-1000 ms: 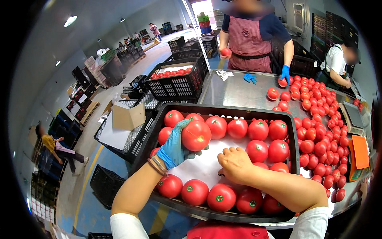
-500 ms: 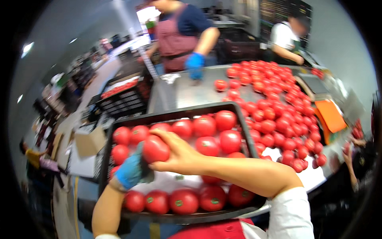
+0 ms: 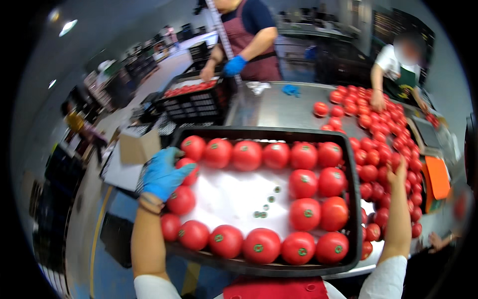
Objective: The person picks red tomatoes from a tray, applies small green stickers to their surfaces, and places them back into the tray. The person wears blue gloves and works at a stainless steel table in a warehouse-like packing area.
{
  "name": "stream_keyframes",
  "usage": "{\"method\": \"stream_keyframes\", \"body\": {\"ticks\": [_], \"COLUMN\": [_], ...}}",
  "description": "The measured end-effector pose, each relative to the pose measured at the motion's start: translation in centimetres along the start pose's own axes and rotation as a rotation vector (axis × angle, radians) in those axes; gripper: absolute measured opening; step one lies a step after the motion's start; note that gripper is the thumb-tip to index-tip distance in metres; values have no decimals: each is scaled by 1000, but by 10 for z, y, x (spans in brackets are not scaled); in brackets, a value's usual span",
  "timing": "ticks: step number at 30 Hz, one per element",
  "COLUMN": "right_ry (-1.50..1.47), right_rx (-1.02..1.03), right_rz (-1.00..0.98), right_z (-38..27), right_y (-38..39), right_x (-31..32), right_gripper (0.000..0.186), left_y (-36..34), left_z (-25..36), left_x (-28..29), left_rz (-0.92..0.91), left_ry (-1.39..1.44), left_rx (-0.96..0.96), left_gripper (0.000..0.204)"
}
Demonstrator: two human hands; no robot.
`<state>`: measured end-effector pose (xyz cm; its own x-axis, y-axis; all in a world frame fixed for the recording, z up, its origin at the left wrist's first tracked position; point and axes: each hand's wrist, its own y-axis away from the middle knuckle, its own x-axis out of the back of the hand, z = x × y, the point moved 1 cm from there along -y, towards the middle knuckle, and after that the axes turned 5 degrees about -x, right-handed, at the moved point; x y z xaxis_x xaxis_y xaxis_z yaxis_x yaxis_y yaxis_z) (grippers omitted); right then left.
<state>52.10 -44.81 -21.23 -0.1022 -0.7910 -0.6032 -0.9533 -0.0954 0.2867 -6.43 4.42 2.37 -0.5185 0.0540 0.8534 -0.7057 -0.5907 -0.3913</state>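
The left hand (image 3: 163, 173), in a blue rubber glove, rests with closed fingers on a round red tomato (image 3: 188, 168) at the left wall of the shallow black plastic tray (image 3: 259, 133); it seems to be setting this tomato down into the left column, so I judge the step in hand is filling the tray. The bare right hand (image 3: 397, 172) reaches out over the loose heap of red tomatoes (image 3: 393, 149) on the grey metal table (image 3: 274, 107); its fingers are spread apart and hold nothing. The next move calls for picking one tomato from the heap and carrying it over the tray's right wall without knocking the row there. The open room is the white paper liner (image 3: 229, 197) in the middle; the borders are already full, so there is little space near the edges.
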Motion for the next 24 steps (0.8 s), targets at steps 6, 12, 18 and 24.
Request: {"method": "stream_keyframes", "body": {"ticks": [6, 12, 18, 24], "right_ry": [81, 373, 738, 946], "right_rx": [-144, -70, 15, 382], "right_rz": [-186, -824, -1409, -1387], "right_z": [-3, 29, 91, 142], "right_y": [86, 305, 427, 407], "right_x": [-118, -309, -347, -319], "right_gripper": [59, 34, 28, 28], "left_y": [9, 15, 11, 6], "left_z": [-8, 22, 6, 10], "left_x": [1, -23, -46, -34], "left_rz": [-287, -376, -312, -193], "left_ry": [-288, -514, -303, 679], "left_rx": [39, -13, 46, 304], "left_gripper": [74, 86, 74, 53]}}
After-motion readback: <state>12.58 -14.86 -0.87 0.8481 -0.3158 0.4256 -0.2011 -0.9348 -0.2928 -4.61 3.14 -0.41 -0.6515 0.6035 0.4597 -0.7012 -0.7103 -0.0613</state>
